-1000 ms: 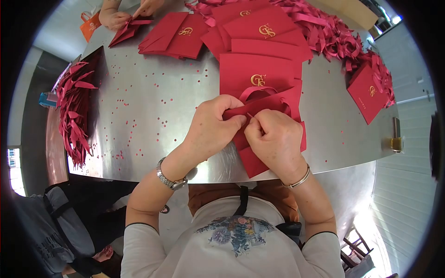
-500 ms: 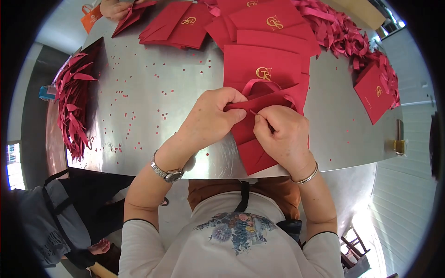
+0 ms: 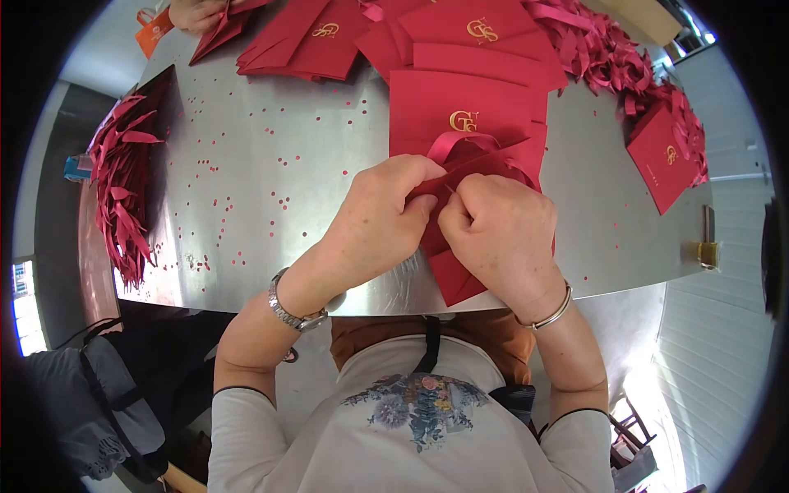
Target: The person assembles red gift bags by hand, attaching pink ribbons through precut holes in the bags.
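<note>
A red paper bag lies near the table's front edge, on top of other red bags. My left hand pinches the bag's upper edge between thumb and fingers. Close beside it, my right hand is closed in a fist-like pinch against the bag, with a thin tip showing at its fingers. What that tip belongs to is hidden. A pink-red ribbon loop rises from the bag's top, just beyond my left fingertips. Behind it lies a red bag with a gold logo.
Flat red bags are stacked at the back. Ribboned bags stand at the left and right. Small red paper dots are scattered over the metal table. Another person's hand holds a bag at the far left.
My right hand has moved slightly up and left, closer to my left hand. The view has shifted a little. Both hands keep their closed grip.
</note>
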{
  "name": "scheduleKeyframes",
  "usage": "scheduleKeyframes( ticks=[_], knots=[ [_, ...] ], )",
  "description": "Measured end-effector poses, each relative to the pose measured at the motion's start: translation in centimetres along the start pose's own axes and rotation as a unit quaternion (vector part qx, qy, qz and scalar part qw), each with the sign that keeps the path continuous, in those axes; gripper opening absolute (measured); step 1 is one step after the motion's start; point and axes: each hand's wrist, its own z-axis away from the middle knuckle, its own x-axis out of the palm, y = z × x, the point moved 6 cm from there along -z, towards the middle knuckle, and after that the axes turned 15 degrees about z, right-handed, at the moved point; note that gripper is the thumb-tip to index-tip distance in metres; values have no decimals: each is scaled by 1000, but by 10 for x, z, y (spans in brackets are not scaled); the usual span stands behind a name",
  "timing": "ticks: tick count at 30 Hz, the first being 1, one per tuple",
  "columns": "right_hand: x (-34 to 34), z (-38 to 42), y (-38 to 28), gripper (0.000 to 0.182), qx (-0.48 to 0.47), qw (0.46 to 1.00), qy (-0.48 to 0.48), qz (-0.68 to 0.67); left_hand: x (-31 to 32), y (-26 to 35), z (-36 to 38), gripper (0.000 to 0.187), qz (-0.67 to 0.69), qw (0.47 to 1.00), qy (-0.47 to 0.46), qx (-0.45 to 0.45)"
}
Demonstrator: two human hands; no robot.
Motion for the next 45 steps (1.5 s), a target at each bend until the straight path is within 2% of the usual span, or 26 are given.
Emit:
scheduleKeyframes(
  ticks=[3, 5, 6, 8, 15, 24, 32, 36, 39, 41, 42, 44, 45],
  knots=[
    [-3, -3, -4, 18, -49, 998, -2, 37, 0, 0, -1, 21, -10, 1000, 4, 18],
    [-3, -3, -5, 17, -70, 996, -7, 51, -2, -5, -2, 20, 36, 996, -14, -77],
    [-2, -2, -4, 17, -65, 997, -7, 30, -5, -4, -3, 20, 38, 996, -12, -76],
    [-3, -1, -2, 16, -63, 998, -6, 9, -7, -13, -4, 17, 117, 980, -16, -158],
    [5, 9, 5, 18, -54, 995, 18, -80, -9, -17, -5, 15, 115, 977, -40, -173],
    [10, 9, 11, 16, 4, 991, 19, -133, -8, -24, -4, 17, 214, 952, -51, -214],
    [10, 7, 14, 14, 52, 986, 14, -156, -9, -12, -5, 20, 170, 966, -49, -190],
    [11, 4, 16, 16, 75, 985, -36, -154, -7, -18, -4, 20, 155, 973, -56, -164],
    [11, 2, 15, 17, 83, 984, -57, -148, -4, -21, -1, 20, 186, 964, -44, -186],
    [10, 2, 14, 18, 87, 985, -56, -140, -4, -9, -1, 20, 102, 987, -27, -121],
    [8, 1, 12, 18, 81, 989, -57, -112, 0, -10, 0, 20, 102, 987, -28, -122],
    [5, 1, 8, 19, 78, 992, -59, -82, -1, 3, 1, 19, 14, 1000, 11, 25],
    [1, 1, 3, 21, 49, 997, -40, -48, 0, 5, 1, 19, 15, 1000, 10, 26]
  ],
)
